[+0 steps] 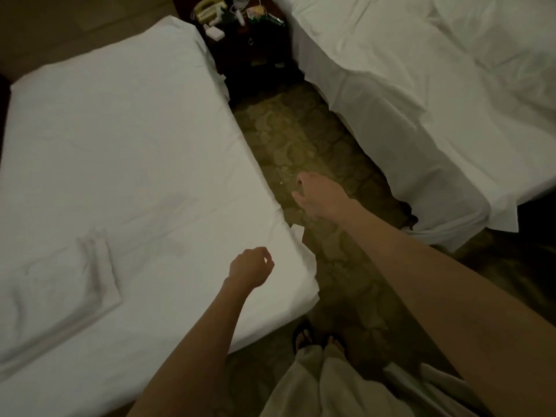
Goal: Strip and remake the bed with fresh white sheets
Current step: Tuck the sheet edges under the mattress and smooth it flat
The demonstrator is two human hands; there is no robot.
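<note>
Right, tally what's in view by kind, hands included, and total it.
Beds: 2, left bed and right bed
Folded sheets: 1
Nightstands: 1
Telephones: 1
Hands: 2, left hand and right hand
Total: 7

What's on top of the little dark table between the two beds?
On the nightstand: a yellowish telephone, a white charger, cables and small packets. It's too dark to see more.

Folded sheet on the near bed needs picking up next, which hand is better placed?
Left, probably. The left hand hangs over the near bed, nearer the folded sheet. The right hand is over the carpet between the beds. Neither holds anything.
</note>
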